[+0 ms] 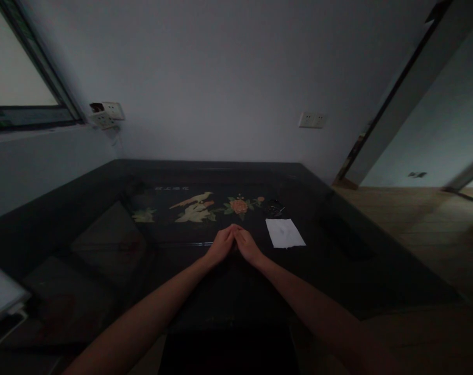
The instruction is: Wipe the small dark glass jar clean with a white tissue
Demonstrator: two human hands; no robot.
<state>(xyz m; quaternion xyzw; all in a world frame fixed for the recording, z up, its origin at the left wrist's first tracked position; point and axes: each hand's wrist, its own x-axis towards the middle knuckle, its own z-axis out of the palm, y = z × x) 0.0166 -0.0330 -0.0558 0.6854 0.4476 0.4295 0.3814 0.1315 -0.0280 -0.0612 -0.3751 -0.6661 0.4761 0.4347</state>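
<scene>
My left hand [220, 244] and my right hand [248, 245] rest together at the middle of a dark glass-topped table [337, 260], fingertips touching each other. Both hands have their fingers curled and pressed together; whether anything sits between them is hidden in the dim light. A white folded paper [285, 233] lies flat just right of my right hand, apart from it. Behind the paper sits a small dark object [276, 208] that I cannot make out.
The table shows a painted bird [193, 207] and flower [239, 205] design under the glass. A white device [2, 294] lies at the near left edge. Wall sockets [312, 120] are behind. A wooden floor [423, 219] and doorway lie to the right.
</scene>
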